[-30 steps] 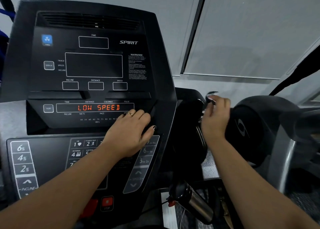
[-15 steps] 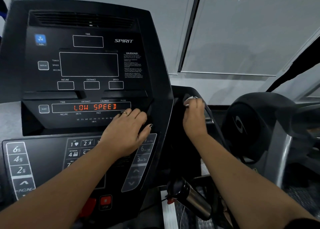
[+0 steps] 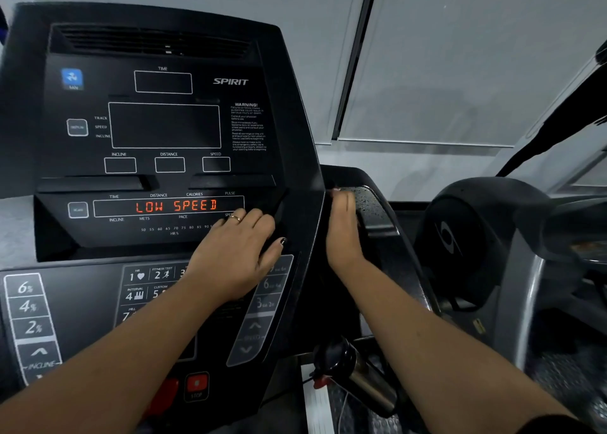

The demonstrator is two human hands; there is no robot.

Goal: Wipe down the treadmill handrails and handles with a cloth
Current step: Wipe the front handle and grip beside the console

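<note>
Now right hand [image 3: 341, 233], grip unclear, touches glossy droplet-speckled black handrail [image 3: 372, 203]; left hand [image 3: 236, 253] flat.

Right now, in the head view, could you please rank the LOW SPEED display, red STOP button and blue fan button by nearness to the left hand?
1. LOW SPEED display, beside the left hand.
2. The red STOP button, below.
3. The blue fan button, top left.

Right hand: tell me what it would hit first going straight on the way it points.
Probably the curved top of the black handrail just beyond the knuckles of the right hand, beside the console edge; past that, the wall. Depth is hard to judge.
</note>
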